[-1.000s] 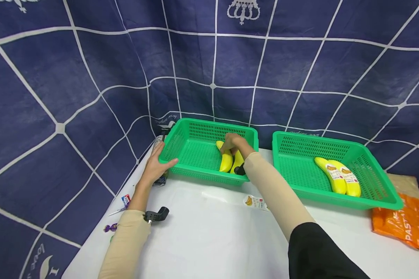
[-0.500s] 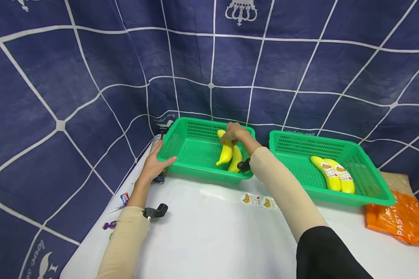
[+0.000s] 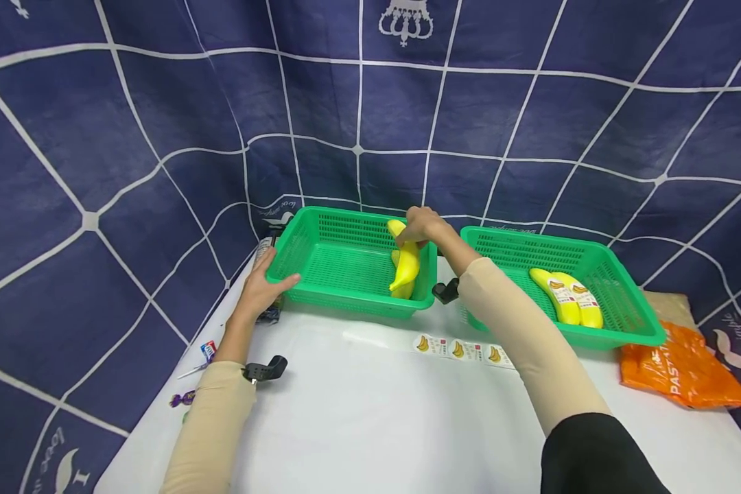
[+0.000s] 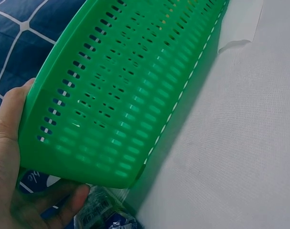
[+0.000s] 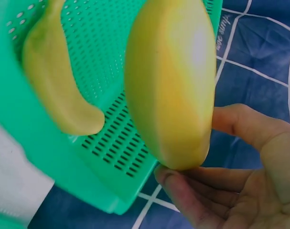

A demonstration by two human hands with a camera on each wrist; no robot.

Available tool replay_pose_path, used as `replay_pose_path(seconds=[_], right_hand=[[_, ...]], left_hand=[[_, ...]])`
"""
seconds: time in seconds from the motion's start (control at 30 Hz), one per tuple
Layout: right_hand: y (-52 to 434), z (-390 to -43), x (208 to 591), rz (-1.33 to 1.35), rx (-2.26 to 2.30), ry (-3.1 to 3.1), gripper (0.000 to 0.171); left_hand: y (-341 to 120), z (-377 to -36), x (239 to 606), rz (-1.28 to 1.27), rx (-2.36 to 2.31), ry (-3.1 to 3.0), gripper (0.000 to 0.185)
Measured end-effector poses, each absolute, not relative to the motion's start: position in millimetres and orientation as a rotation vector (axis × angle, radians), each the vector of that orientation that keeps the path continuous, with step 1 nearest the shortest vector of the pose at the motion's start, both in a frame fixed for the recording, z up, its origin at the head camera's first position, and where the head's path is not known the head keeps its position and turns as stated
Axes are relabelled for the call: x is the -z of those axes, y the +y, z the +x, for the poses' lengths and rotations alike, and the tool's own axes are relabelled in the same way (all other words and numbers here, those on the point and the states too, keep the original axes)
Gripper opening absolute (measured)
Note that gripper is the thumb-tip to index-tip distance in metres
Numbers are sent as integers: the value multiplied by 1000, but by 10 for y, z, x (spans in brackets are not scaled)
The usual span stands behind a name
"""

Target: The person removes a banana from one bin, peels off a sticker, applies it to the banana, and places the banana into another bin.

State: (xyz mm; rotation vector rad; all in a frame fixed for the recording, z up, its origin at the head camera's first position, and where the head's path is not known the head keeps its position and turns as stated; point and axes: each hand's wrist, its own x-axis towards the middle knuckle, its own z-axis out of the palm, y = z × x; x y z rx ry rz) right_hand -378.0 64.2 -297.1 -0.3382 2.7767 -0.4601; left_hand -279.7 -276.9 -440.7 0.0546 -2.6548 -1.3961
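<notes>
My left hand (image 3: 261, 288) holds the left end of a green plastic basket (image 3: 352, 304), and the left wrist view shows the fingers around its corner. In my right hand (image 3: 421, 225) is a yellow banana (image 3: 409, 264), pinched near one end and raised over the right side of this basket. Close up in the right wrist view, no sticker shows on the held banana (image 5: 171, 86). Another banana (image 5: 59, 86) lies below it on the basket floor, partly hidden from the head camera.
A second green basket (image 3: 624, 335) stands to the right, holding two bananas (image 3: 569, 300) with stickers. A strip of banana stickers (image 3: 457, 349) lies in front on the white table (image 3: 370, 425). An orange bag (image 3: 685, 370) is at far right; small wrapped items (image 3: 208, 350) lie left.
My right hand has lifted the banana off the basket floor and moved it rightward over the other one. My left hand stays on the basket. The head view has turned slightly right.
</notes>
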Motion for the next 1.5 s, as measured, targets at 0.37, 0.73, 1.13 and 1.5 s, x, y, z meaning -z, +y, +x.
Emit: replay_pose_path(seconds=[0.37, 0.73, 1.13, 1.5], right_hand=[[861, -3497, 2859, -342, 412, 2840, 32], [1115, -3045, 2791, -437, 405, 2951, 41], [1333, -2571, 2882, -379, 442, 2984, 46], [1459, -2178, 3095, -349, 501, 2955, 30]], left_hand=[[-2802, -2777, 4405, 68, 1356, -2669, 100], [-2802, -2785, 4382, 72, 1336, -2671, 100], [-2757, -2785, 4367, 70, 1323, -2687, 100], [-2713, -2768, 4366, 57, 1335, -2688, 100]])
